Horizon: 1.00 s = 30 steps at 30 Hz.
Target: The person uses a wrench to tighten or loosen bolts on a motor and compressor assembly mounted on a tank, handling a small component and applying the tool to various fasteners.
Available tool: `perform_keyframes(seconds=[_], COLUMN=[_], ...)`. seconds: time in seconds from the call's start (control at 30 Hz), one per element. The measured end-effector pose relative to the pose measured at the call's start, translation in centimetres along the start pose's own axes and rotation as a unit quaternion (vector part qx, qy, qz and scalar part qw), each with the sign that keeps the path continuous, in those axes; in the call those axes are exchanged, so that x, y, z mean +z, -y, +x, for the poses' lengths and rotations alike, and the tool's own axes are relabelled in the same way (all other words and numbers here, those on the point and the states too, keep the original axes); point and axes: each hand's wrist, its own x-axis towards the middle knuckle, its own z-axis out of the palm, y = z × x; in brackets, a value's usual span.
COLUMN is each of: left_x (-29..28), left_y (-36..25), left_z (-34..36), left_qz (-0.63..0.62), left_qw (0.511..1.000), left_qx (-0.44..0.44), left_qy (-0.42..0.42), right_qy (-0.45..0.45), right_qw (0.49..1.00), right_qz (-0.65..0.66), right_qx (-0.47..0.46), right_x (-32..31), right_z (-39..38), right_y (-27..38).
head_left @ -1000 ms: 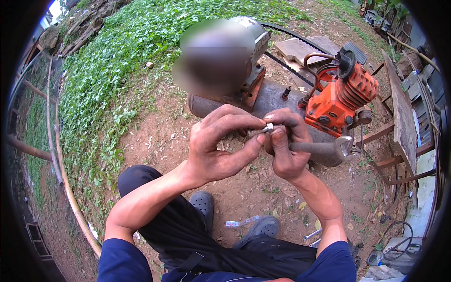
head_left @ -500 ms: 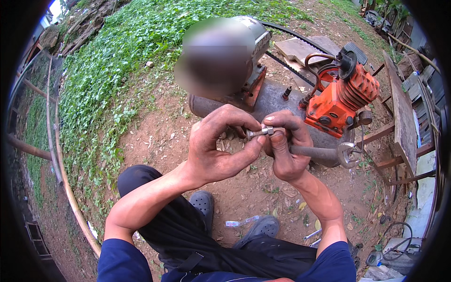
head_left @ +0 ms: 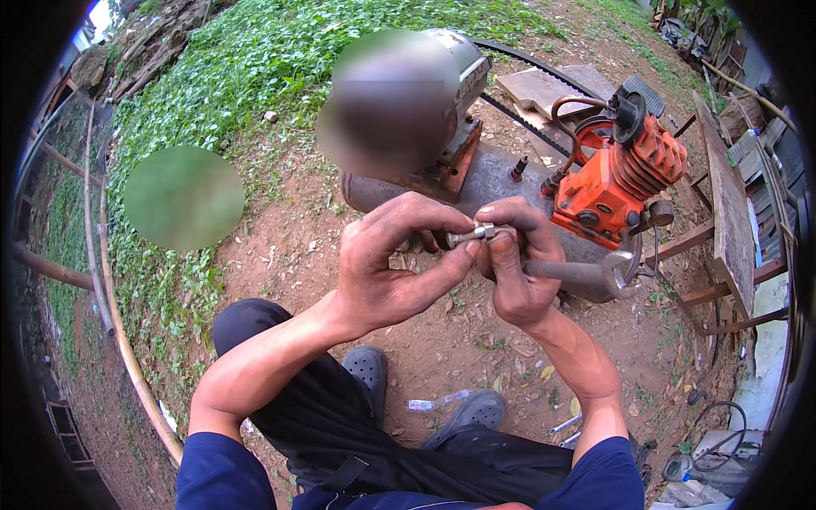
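In front of me, both hands meet at a small silver bolt (head_left: 463, 236) with a hex nut (head_left: 485, 230) toward its right end. Thumb and forefinger of my left hand (head_left: 382, 268) pinch the bolt from the left. My right hand (head_left: 525, 276) has its thumb and forefinger at the nut. An open-end wrench (head_left: 574, 272) is also gripped in my right hand, its jaw pointing right. My fingers partly cover the bolt, and the wrench's other end is hidden in the palm.
Beyond my hands lies a grey air tank (head_left: 501, 174) carrying an orange compressor pump (head_left: 608, 183), a motor (head_left: 467, 72) and a black belt (head_left: 531, 59). A wooden board frame (head_left: 722, 212) stands at right. Metal tools (head_left: 565, 425) lie on the dirt near my right foot.
The wrench jaw has tilted slightly in my right hand. Both hands keep nearly the same place, with the bolt and nut still pinched between them.
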Motion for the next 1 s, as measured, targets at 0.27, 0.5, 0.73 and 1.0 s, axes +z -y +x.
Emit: perform_keyframes(seconds=[0.27,0.5,0.73,1.0], left_x=[-0.4,0.7,7.6,20.1], left_y=[-0.1,1.2,3.7,3.6], left_z=[-0.2,1.3,4.4,-0.3], left_qz=[0.025,0.051,-0.018,-0.124], left_qw=[0.998,0.989,0.969,0.934], left_qx=[-0.04,-0.069,-0.017,-0.047], left_qy=[0.033,0.12,0.244,0.331], right_qy=[-0.005,-0.054,-0.199,-0.417], right_qw=[0.987,0.965,0.907,0.794], right_qz=[-0.158,-0.254,-0.223,-0.096], right_qx=[-0.04,0.044,0.295,0.431], right_x=[0.3,-0.8,-6.0,-10.1], right_z=[0.8,0.6,-2.9,-11.6], right_y=[-0.4,-1.0,1.7,8.4])
